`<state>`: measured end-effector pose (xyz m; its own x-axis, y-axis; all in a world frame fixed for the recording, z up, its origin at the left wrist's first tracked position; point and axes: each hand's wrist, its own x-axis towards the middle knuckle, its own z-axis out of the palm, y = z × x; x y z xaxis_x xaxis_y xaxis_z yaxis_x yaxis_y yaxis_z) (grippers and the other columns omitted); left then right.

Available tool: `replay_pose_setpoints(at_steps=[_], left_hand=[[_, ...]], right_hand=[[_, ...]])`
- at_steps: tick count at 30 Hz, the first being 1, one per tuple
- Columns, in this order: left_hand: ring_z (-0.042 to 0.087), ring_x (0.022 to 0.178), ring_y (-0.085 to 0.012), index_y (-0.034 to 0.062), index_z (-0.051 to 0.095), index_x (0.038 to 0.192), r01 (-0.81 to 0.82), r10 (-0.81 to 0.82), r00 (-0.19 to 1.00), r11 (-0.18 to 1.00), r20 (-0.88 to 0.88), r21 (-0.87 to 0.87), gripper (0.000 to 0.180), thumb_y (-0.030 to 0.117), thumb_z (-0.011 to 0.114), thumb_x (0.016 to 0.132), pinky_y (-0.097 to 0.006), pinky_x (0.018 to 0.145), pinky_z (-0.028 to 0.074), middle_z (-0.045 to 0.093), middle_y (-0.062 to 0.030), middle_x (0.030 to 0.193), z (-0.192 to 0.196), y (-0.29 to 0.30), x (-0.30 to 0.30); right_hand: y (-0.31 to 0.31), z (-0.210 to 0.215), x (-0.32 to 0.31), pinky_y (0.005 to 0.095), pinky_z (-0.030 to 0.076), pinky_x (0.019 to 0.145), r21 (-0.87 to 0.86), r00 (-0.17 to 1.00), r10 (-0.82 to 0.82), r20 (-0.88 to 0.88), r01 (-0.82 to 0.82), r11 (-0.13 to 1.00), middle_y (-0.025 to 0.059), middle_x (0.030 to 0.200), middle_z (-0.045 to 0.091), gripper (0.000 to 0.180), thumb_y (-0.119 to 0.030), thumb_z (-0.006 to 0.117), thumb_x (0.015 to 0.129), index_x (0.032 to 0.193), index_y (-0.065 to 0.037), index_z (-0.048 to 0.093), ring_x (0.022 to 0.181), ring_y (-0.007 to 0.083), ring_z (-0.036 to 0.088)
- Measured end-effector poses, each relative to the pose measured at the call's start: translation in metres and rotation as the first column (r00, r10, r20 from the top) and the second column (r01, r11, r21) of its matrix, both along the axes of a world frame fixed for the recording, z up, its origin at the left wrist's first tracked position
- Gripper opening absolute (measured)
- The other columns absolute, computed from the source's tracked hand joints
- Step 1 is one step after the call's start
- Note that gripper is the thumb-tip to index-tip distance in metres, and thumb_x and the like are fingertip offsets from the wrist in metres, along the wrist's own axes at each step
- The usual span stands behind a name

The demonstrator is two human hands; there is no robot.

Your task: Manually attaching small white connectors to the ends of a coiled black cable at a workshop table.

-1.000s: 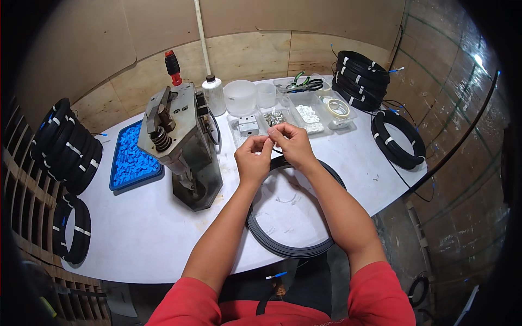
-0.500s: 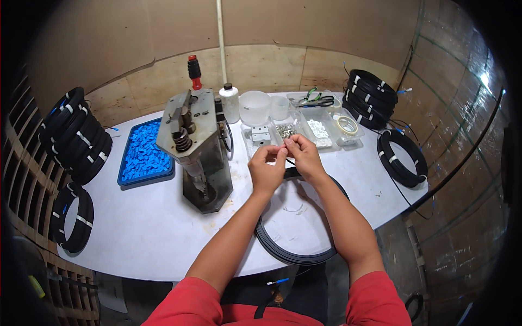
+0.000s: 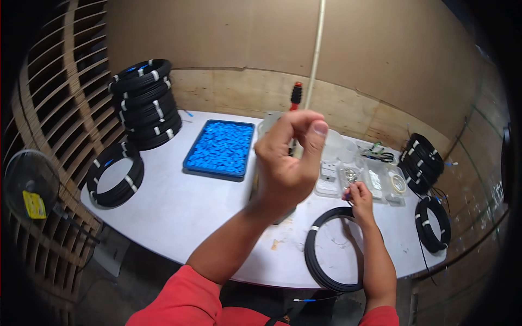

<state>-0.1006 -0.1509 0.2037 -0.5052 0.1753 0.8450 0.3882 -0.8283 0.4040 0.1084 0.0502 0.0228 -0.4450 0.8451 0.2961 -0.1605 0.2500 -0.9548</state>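
Fingers (image 3: 302,116) of the left hand (image 3: 287,163) curl toward the thumb, high at the centre and slightly blurred; a gap shows inside the curve, but whether the tips meet or pinch something tiny cannot be told. At four o'clock, the right hand (image 3: 361,202) has its fingers drawn together on what looks like a dark cable end (image 3: 348,199), too small to make out clearly.

Most of a metal machine (image 3: 271,116) is hidden behind the left hand; its corner, black-and-red handle (image 3: 296,98) and part of its base show around it. Fisheye darkness cuts off the outer corners, and the sleeves (image 3: 179,299) run off the lower edge.

Toward five o'clock, the cable coil (image 3: 314,263) lies flat on the worktop (image 3: 179,223), its right side covered by the right forearm. It is a matte black ring of several close turns, with a narrow white band at its own ten o'clock. Beyond the right hand, small metal pieces (image 3: 350,174) fill a clear box, partly blocked by the fingers.
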Motion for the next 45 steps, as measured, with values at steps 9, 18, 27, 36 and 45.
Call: replay_pose_setpoints(at_steps=[9,18,27,36,45], left_hand=[[0.062,0.072,-0.0095,-0.0007,0.062,0.098,-0.248,0.257,0.962,0.964,0.090,-0.098,0.016,0.014,0.064,0.092,-0.023,0.068,0.050,0.066,-0.0049,0.080,-0.019,-0.049,-0.136],[0.060,0.064,-0.0073,0.0007,0.067,0.091,-0.289,0.352,0.928,0.890,0.126,-0.353,0.015,0.015,0.064,0.090,-0.023,0.061,0.049,0.065,-0.0018,0.072,-0.113,-0.003,-0.259],[0.069,0.080,-0.0287,0.0027,0.069,0.095,-0.562,0.514,0.795,0.425,-0.321,-0.710,0.014,0.010,0.062,0.085,-0.038,0.077,0.054,0.071,-0.0157,0.086,-0.177,0.047,-0.330],[0.061,0.095,-0.0367,-0.0020,0.069,0.085,-0.820,0.331,0.541,0.002,-0.773,-0.572,0.012,0.005,0.066,0.077,-0.044,0.089,0.048,0.064,-0.0239,0.095,-0.219,0.068,-0.347],[0.056,0.101,-0.0381,-0.0044,0.069,0.086,-0.791,0.345,0.552,-0.073,-0.759,-0.608,0.014,0.005,0.064,0.076,-0.043,0.091,0.046,0.059,-0.0253,0.104,-0.214,0.065,-0.334]], right_hand=[[0.000,0.003,-0.005,0.0265,0.050,0.066,0.014,0.999,-0.011,0.039,0.011,1.000,0.0024,0.079,0.057,0.018,-0.023,0.051,0.101,0.094,-0.007,0.053,0.068,0.0118,0.057],[-0.004,0.003,-0.010,0.0267,0.050,0.069,0.008,0.998,-0.002,0.060,0.002,1.000,0.0009,0.081,0.055,0.016,-0.020,0.049,0.102,0.092,-0.008,0.051,0.070,0.0101,0.055],[-0.007,0.004,-0.012,0.0269,0.050,0.070,-0.006,0.998,-0.019,0.067,0.019,1.000,0.0014,0.082,0.054,0.013,-0.019,0.049,0.102,0.096,-0.007,0.050,0.071,0.0103,0.055],[-0.011,0.006,-0.012,0.0268,0.049,0.071,-0.018,0.995,-0.012,0.103,0.014,1.000,0.0017,0.083,0.055,0.014,-0.020,0.050,0.101,0.097,-0.008,0.051,0.072,0.0110,0.055],[-0.011,0.007,-0.011,0.0267,0.049,0.071,0.007,0.993,-0.005,0.121,0.004,1.000,0.0012,0.081,0.055,0.015,-0.020,0.050,0.101,0.094,-0.008,0.050,0.072,0.0109,0.055]])
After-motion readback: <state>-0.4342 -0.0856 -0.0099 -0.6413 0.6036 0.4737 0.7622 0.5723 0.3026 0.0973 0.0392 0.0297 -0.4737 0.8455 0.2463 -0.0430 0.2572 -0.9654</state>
